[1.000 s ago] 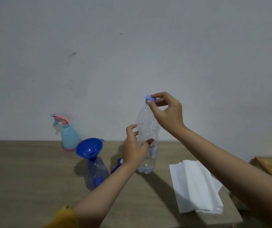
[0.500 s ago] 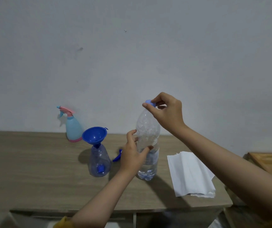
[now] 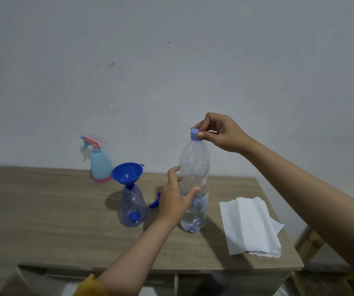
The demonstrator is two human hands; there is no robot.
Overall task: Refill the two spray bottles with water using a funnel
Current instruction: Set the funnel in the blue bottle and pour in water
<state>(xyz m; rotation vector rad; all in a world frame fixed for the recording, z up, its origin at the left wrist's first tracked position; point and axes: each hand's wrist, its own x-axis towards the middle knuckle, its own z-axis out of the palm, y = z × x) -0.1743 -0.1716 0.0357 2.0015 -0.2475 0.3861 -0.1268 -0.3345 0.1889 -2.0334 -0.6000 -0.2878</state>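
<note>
Little has shifted since the earlier frames: both hands hold the same grips on the water bottle, though the right thumb now sits lower against the cap's side. Bottle stands upright on the table, water only in its lower part.

Left hand wraps the bottle's middle, fingers curled round the far side, thumb in front; likely bracing it against the twisting above. Right hand pinches the blue cap between thumb and fingertips. Whether the cap is going on or coming off cannot be told.

Blue funnel sits spout-down in the neck of the clear spray bottle, just left of the water bottle, ready for pouring. Its blue spray head lies on the table, mostly hidden behind the left hand. Pale blue spray bottle with pink trigger stands well back by the wall, top on.

Folded paper towel lies to the right, presumably for spills.
</note>
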